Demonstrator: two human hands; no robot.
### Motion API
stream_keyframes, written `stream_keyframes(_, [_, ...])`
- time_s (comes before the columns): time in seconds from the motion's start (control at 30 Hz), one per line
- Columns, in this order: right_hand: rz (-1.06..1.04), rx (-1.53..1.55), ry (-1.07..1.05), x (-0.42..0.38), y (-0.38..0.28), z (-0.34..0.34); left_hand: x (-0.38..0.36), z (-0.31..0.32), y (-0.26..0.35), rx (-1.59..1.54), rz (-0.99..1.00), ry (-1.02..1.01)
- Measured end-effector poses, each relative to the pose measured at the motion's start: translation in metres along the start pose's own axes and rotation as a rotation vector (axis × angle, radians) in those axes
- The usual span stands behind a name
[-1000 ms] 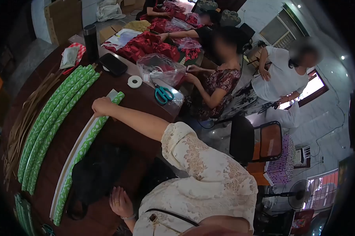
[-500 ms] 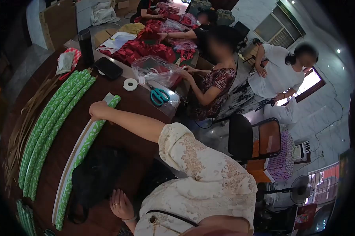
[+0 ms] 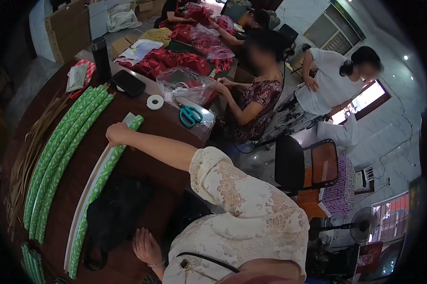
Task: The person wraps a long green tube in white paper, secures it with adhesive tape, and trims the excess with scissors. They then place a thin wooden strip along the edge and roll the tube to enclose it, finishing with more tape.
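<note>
My right hand (image 3: 116,134) is closed around the upper part of a roll of green paper (image 3: 97,187) with a white leaf-like pattern. The roll lies along the table, and a pale strip with a brown edge shows down its left side. Lower down, my left hand (image 3: 146,247), with a ring and a bracelet, rests with its fingers stretched out and holds nothing. Beside it is a black bag (image 3: 111,220) with a strap. Several more green patterned rolls (image 3: 64,146) lie together to the left, with brown strips (image 3: 31,146) past them.
Near the table's far edge are teal-handled scissors (image 3: 190,115), a white tape roll (image 3: 155,102), a black phone-like case (image 3: 129,82) and a dark bottle (image 3: 101,59). Co-workers sit by red fabric pieces (image 3: 156,61); another person stands behind a black chair (image 3: 290,163).
My hands keep their places on the roll and beside the bag. At the back, a co-worker's arm has moved up over the red pieces. The standing person's lower arm has shifted slightly.
</note>
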State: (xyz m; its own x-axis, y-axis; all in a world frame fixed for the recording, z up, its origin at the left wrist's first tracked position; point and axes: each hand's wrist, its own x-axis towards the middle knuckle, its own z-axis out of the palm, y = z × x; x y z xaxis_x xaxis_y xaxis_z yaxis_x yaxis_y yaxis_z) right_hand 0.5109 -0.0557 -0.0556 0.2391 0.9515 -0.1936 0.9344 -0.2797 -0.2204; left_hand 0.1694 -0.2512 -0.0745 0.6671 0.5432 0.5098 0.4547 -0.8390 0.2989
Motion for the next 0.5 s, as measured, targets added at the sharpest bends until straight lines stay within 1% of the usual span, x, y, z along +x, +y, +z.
stream_keyframes(0.07, [-0.005, -0.005, -0.008, -0.0015, -0.0007, -0.0011, -0.0005, 0.0011, -0.0008, -0.005, 0.007, 0.011])
stream_keyframes(0.13, [-0.005, 0.027, 0.057, -0.0034, -0.0008, -0.0012, -0.0003, 0.0002, -0.0006, -0.002, 0.004, 0.006])
stream_keyframes(0.27, [-0.034, 0.039, 0.096, -0.0043, -0.0006, -0.0013, -0.0009, -0.0005, -0.0006, 0.004, 0.004, -0.001])
stream_keyframes(0.33, [0.037, 0.002, -0.051, 0.0001, -0.0025, -0.0041, 0.0003, -0.0019, 0.0004, -0.004, -0.008, -0.011])
stream_keyframes(0.37, [0.037, 0.001, -0.051, -0.0002, -0.0028, -0.0039, 0.0007, -0.0020, 0.0008, -0.012, -0.020, -0.021])
stream_keyframes(0.43, [0.008, 0.028, 0.032, 0.0008, -0.0003, 0.0015, 0.0001, -0.0018, 0.0003, -0.012, -0.017, -0.020])
stream_keyframes(0.5, [-0.007, 0.026, 0.042, 0.0019, 0.0021, 0.0042, -0.0005, -0.0015, -0.0001, -0.013, -0.014, -0.019])
